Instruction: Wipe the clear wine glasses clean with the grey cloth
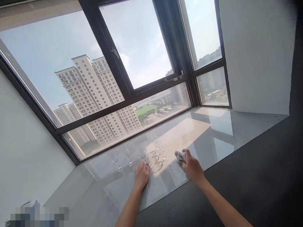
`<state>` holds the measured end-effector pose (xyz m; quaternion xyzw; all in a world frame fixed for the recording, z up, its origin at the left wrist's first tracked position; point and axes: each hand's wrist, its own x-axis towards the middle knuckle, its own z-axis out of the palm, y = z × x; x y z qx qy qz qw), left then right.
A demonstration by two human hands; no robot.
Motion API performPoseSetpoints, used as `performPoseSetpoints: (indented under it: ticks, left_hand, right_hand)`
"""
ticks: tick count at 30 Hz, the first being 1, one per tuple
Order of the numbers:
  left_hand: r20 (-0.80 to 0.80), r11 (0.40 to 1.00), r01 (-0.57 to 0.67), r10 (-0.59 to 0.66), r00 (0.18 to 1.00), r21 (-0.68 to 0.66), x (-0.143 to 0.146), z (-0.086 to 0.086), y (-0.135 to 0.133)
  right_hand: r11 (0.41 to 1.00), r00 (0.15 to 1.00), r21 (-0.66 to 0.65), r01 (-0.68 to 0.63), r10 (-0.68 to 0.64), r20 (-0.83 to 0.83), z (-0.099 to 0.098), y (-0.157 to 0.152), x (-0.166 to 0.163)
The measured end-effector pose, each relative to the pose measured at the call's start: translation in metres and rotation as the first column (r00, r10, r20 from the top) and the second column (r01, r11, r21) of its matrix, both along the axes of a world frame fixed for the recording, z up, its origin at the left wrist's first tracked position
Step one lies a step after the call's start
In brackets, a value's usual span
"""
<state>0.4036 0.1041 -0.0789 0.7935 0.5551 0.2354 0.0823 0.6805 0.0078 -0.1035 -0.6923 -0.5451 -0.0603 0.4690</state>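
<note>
My left hand [142,174] is closed on a clear stemmed glass [143,153] at the windowsill; its fingers partly hide the stem and foot. My right hand [192,166] grips a bunched grey cloth [180,157] just above the sill, right of the glassware. Two more stemmed glasses, one [119,167] farther left and one [130,162] closer to my left hand, stand upright. Another stemmed glass [165,158] is among those to the right of my left hand, where transparent outlines and patterned shadows overlap.
The pale, glossy windowsill [182,138] runs beneath a dark-framed window [132,97], its front edge dropping to a dark area below. A window handle [115,53] sticks out from the frame. White walls [258,63] close in both sides. A pixelated patch covers the lower left corner.
</note>
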Motion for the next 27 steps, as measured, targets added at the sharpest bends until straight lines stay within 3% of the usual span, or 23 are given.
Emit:
performPoseSetpoints:
  ticks: [7,11,15,19,21,23,25,27]
  left_hand:
    - [-0.039,0.995,-0.099,0.098,0.994,-0.018,0.05,0.007,0.056]
    - [-0.012,0.988,-0.156,0.156,0.988,-0.011,0.062,0.005,0.074]
    - [0.065,0.981,-0.19,0.188,0.98,0.028,0.06,0.001,0.075]
    - [0.186,0.956,-0.279,0.258,0.948,0.094,0.044,0.001,0.059]
    - [0.277,0.91,-0.389,0.341,0.898,0.144,0.03,0.002,0.048]
    - [0.386,0.825,-0.539,0.447,0.807,0.172,0.014,0.003,0.042]
    - [0.471,0.73,-0.668,0.543,0.695,0.144,-0.001,0.006,0.042]
    - [0.498,0.682,-0.727,0.604,0.622,0.081,-0.013,0.009,0.048]
  right_hand:
    - [1.0,1.0,0.015,-0.011,0.011,-0.026,0.003,-0.002,-0.001]
    - [1.0,0.999,0.021,-0.009,0.009,-0.033,0.002,-0.002,0.0]
    - [1.0,1.0,0.019,0.004,-0.003,-0.029,0.003,-0.003,0.0]
    - [0.999,0.999,0.034,0.011,-0.01,-0.042,0.003,-0.003,0.0]
    - [0.999,0.999,0.035,-0.003,0.004,-0.041,0.002,-0.003,0.001]
    - [0.999,0.999,0.04,-0.015,0.016,-0.037,0.001,-0.002,0.002]
    - [0.999,0.999,0.044,-0.017,0.018,-0.034,0.0,-0.001,0.002]
    - [0.999,0.999,0.036,-0.018,0.019,-0.031,-0.001,-0.001,0.003]
